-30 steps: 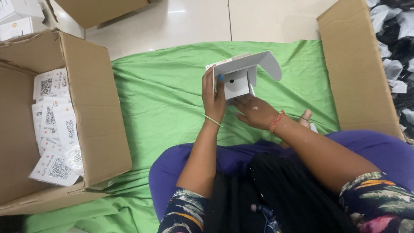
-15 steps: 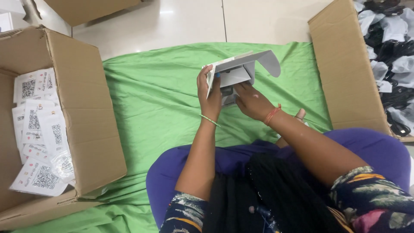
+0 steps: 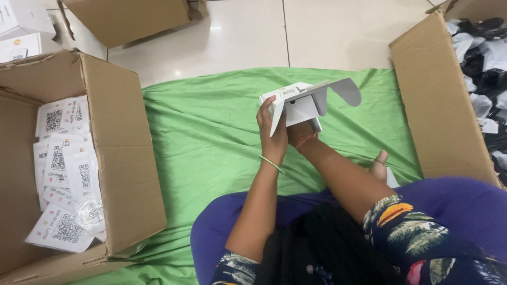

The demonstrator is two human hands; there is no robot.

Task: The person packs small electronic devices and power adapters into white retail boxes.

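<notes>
1. Green cloth (image 3: 211, 158) is spread over a pale tiled floor (image 3: 317, 31), and the person sits on it with legs in purple.
2. Only one view shows this moment, the head camera looking down.
3. Both hands are lifted up in front of the person, above the cloth.
4. A small white box (image 3: 296, 103) is in the hands. Its grey lid flap (image 3: 340, 89) sticks out, up and away from the fingers.
5. On the left hand (image 3: 272, 134) the fingers are curled and pinch the near side of the small white box. The thumb lies along its edge.
6. Only the wrist of the right hand (image 3: 302, 132) shows, just under the box. The box hides its fingers, so I cannot tell if they are spread or pressed together.
7. I think the step in hand is getting the small white box set, with something pushed inside or the box folded into shape.
8. Next, I think the lid flap needs to be pushed down while the left fingers hold the box steady.
9. Far out past the left fingers is a big brown box (image 3: 105, 158) with flat packets (image 3: 63, 174) that have black square patterns.
10. Far out past the right fingers is another brown box (image 3: 438, 105) with grey and black bags (image 3: 486, 68).
</notes>
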